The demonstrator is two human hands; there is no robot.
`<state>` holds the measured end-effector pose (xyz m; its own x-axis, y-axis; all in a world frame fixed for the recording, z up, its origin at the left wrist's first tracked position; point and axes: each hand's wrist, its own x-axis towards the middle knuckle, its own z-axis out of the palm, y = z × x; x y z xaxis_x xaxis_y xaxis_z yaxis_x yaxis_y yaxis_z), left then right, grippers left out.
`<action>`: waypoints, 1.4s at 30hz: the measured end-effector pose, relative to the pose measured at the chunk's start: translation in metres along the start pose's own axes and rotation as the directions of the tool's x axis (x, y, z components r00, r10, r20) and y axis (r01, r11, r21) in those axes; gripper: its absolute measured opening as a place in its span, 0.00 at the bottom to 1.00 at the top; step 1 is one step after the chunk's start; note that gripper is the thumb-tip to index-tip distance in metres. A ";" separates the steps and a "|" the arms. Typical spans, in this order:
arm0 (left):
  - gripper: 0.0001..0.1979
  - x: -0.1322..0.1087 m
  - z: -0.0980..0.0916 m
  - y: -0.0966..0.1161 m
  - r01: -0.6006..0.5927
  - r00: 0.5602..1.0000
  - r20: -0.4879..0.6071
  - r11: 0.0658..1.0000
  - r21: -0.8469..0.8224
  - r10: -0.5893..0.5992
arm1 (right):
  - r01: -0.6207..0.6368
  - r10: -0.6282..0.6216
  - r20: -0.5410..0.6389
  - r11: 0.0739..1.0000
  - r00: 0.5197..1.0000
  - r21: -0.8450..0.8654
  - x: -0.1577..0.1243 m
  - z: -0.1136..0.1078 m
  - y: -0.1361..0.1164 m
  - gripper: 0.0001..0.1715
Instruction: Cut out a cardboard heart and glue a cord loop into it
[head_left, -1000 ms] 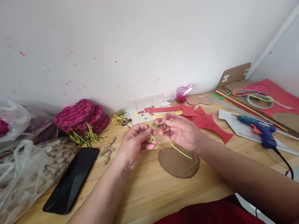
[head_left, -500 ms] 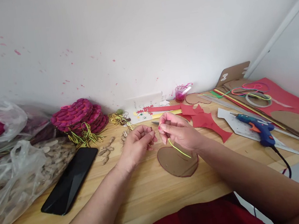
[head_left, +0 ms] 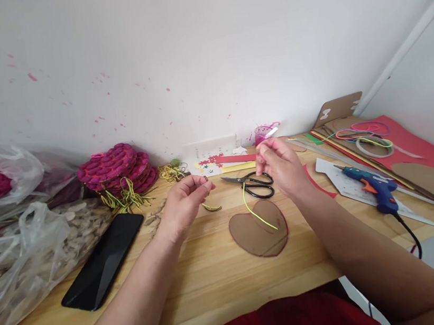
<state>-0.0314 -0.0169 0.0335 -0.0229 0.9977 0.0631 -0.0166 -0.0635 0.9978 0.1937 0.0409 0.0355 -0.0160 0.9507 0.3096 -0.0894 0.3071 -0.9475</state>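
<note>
**One cardboard heart [head_left: 250, 235] and one lime cord [head_left: 255, 215] below my fingers**

Nearest, left of my left wrist, one black phone [head_left: 104, 262] lies on the worktop [head_left: 206, 292]. The single heart lies flat, below and between my fingers, the cord's lower end across it. Well to their right is one blue glue gun [head_left: 381, 194].

My left fingers [head_left: 203, 190] are pinched together; whether they grip something thin, I cannot tell. Just beneath them is one short bit of yarn [head_left: 212, 208]. My right fingers [head_left: 270, 154] sit higher, also pinched, contents unclear. Just left of them lies one pair of scissors [head_left: 254, 181], near the cord's upper end. Beyond are one red strip [head_left: 236, 158], one yellow strip [head_left: 237, 168] and, farther left, one stack of purple pieces [head_left: 109, 166].

Half a second ago my fingers almost met; now they are well apart, uncovering the scissors.
</note>
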 end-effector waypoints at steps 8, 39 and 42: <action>0.07 -0.010 0.014 -0.002 -0.033 0.990 0.140 0.995 0.090 0.020 | -0.207 0.293 0.506 0.953 0.811 -0.220 -0.038 0.030 -0.001 0.20; 0.13 -0.009 0.017 -0.002 0.197 0.976 0.177 0.868 -0.455 -0.129 | 0.340 -0.271 0.245 0.887 0.931 -0.311 -0.046 0.036 0.000 0.09; 0.12 -0.012 0.024 -0.005 0.279 0.952 0.250 0.838 -0.470 -0.177 | 0.275 -0.210 0.244 0.921 0.947 -0.275 -0.047 0.038 -0.003 0.10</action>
<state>-0.0069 -0.0280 0.0282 0.2313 0.9665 -0.1117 -0.4899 0.2149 0.8449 0.1570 -0.0061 0.0266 -0.2397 0.8252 0.5115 0.1870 0.5562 -0.8097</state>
